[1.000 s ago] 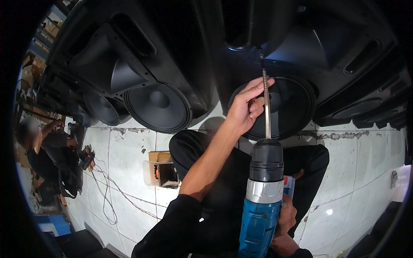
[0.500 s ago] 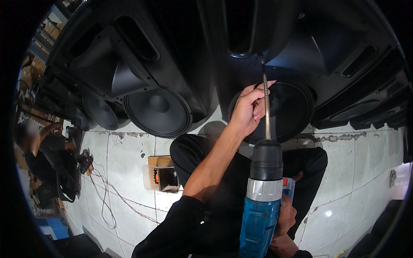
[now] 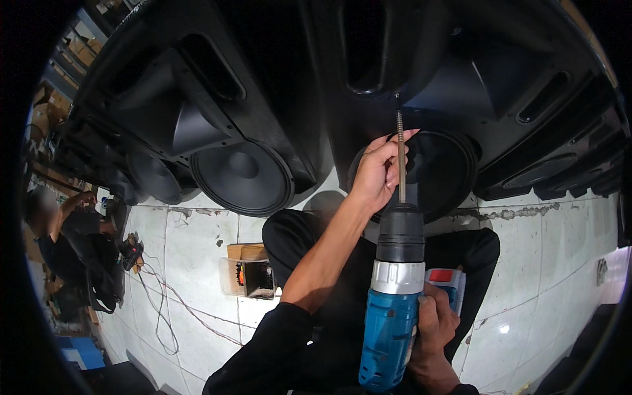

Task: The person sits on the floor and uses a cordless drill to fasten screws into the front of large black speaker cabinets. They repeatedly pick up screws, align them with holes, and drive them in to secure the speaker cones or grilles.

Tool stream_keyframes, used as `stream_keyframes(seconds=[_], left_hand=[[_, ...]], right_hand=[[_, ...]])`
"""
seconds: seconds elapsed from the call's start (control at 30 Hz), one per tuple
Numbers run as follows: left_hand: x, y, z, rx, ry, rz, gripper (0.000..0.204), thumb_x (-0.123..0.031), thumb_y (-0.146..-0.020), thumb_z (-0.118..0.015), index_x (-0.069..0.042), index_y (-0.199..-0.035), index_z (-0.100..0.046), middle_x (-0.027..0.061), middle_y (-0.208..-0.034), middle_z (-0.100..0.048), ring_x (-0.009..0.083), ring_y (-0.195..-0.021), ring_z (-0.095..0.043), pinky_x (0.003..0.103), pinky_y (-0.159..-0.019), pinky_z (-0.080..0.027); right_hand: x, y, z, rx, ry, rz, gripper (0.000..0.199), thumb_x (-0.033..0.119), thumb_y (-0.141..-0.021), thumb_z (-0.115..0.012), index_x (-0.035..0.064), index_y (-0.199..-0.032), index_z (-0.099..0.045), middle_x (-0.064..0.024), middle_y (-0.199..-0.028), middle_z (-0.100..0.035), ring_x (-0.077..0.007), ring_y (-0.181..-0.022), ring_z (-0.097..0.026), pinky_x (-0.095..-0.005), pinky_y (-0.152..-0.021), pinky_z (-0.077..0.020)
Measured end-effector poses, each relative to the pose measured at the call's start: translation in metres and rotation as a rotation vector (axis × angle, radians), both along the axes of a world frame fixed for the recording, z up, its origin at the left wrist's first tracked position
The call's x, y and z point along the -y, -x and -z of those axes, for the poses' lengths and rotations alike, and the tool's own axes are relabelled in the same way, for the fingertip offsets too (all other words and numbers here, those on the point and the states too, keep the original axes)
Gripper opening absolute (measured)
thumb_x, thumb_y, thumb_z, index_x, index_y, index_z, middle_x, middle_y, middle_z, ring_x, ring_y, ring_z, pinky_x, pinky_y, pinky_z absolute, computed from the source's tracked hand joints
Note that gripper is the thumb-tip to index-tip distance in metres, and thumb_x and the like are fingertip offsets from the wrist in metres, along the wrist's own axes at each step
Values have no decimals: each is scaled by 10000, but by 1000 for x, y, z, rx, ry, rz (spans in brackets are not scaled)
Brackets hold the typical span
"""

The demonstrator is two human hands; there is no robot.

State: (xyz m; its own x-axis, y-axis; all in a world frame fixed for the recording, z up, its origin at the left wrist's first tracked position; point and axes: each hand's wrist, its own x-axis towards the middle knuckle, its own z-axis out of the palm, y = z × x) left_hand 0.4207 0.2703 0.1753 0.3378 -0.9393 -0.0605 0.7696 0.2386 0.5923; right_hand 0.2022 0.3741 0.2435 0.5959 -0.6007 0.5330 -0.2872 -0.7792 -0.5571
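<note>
My right hand [image 3: 434,329] grips the handle of a blue cordless drill [image 3: 388,336] with a black and pale grey front. From its chuck a long metal driver bit [image 3: 401,164] points away toward a black speaker cabinet [image 3: 368,125]. A small shiny spot shows at the bit's tip, between an oblong recess and the horn; whether the tip touches the panel I cannot tell. Beside the shaft, in front of the round woofer [image 3: 441,171], my left hand [image 3: 378,171] has its fingers curled together. What these fingers hold, if anything, is hidden.
Another black speaker [image 3: 243,171] stands at the left, with more in rows either side. An open plastic box [image 3: 250,276] with compartments sits by my left knee. Cables [image 3: 158,296] trail over the white tiled floor [image 3: 197,230]. A person [image 3: 72,243] sits at far left.
The drill has shifted slightly left, and the bit's tip has drawn back a little toward me. A bluish glow on the panel near the tip has gone. My left hand has barely moved.
</note>
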Motion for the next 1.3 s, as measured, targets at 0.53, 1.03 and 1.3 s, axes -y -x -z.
stream_keyframes(seconds=[0.53, 1.03, 1.3], left_hand=[[-43, 49, 13, -4, -81, 52, 145, 51, -959, -417, 7, -1062, -510, 226, -1195, -558, 307, -1134, -588, 357, -1003, -511], [8, 80, -86, -39, 127, 21, 107, -89, -969, -538, -22, -1049, -564, 167, -1042, -650, 248, -990, -676, 339, -861, -593], [21, 95, -96, -67, 139, 20, 105, -103, -969, -543, -26, -1032, -577, 150, -1022, -657, 238, -981, -679, 341, -862, -593]], right_hand=[[-2, 109, 69, 43, -75, 496, 386, 423, -790, -746, 119, -978, -601, -69, -883, -657, -204, -802, -665, -326, -740, -549], [41, 125, 76, 211, 346, 902, 594, 333, -866, -674, 50, -1284, -361, -125, -968, -549, -272, -884, -587, -401, -802, -468], [28, 188, 62, 51, -436, 478, 724, 396, -823, -697, 47, -1341, -330, -167, -1126, -488, -318, -1029, -536, -444, -893, -441]])
